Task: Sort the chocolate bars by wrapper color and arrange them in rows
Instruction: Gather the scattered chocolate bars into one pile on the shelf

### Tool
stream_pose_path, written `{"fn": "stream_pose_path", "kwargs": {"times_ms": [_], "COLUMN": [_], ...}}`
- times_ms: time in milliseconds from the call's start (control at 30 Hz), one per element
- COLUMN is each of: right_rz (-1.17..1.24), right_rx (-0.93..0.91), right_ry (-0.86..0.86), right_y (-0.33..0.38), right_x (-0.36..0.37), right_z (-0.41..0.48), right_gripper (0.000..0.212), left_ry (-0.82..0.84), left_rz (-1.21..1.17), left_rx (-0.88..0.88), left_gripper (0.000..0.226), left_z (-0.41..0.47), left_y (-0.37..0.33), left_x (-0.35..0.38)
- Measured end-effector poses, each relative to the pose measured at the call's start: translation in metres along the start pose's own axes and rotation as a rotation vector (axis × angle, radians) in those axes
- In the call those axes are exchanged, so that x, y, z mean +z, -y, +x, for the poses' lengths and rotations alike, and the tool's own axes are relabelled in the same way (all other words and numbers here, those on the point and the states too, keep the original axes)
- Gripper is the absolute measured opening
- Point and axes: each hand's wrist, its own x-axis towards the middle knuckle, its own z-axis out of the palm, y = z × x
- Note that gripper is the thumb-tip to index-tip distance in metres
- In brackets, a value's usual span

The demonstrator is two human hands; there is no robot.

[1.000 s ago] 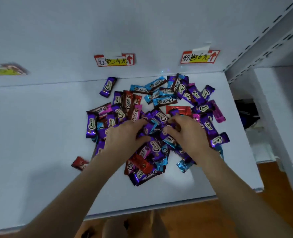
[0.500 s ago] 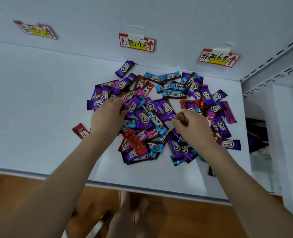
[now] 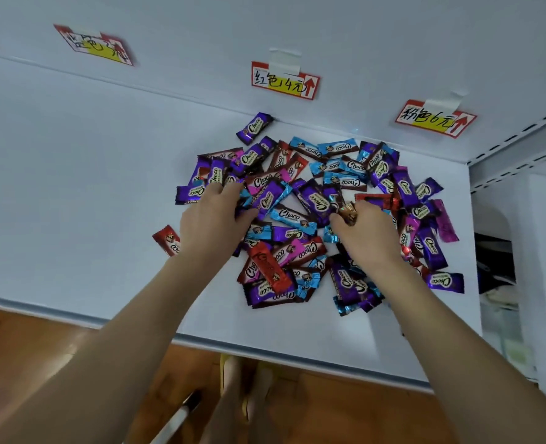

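Chocolate bars lie unsorted in one mixed heap on the white shelf, the left hand curling its fingers onto purple ones at nine o'clock, grip unclear, the right hand pinching a brownish bar at centre, likely next to start a row.

Bare forearms lead to the left hand and right hand; feet wear yellow footwear.
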Motion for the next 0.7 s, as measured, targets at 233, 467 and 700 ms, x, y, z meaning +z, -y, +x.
{"fn": "stream_pose_path", "kwargs": {"times_ms": [233, 467, 700], "right_rz": [0.126, 0.049, -0.022], "right_rx": [0.025, -0.124, -0.457], "right_ry": [-0.066, -0.097, 0.035], "right_y": [-0.001, 0.030, 0.072], "right_x": [-0.005, 0.003, 0.023], "right_z": [0.001, 0.010, 0.018], "right_gripper": [0.027, 0.029, 0.026], "left_ry": [0.288, -0.090, -0.064], "left_rz": [0.118, -0.050, 0.047], "left_rx": [0.310, 0.029, -0.041], "left_gripper": [0.043, 0.036, 0.034], "left_z": [0.003, 0.010, 0.024], "left_y": [-0.013, 0.023, 0.038], "left_x": [0.000, -0.016, -0.016]}}
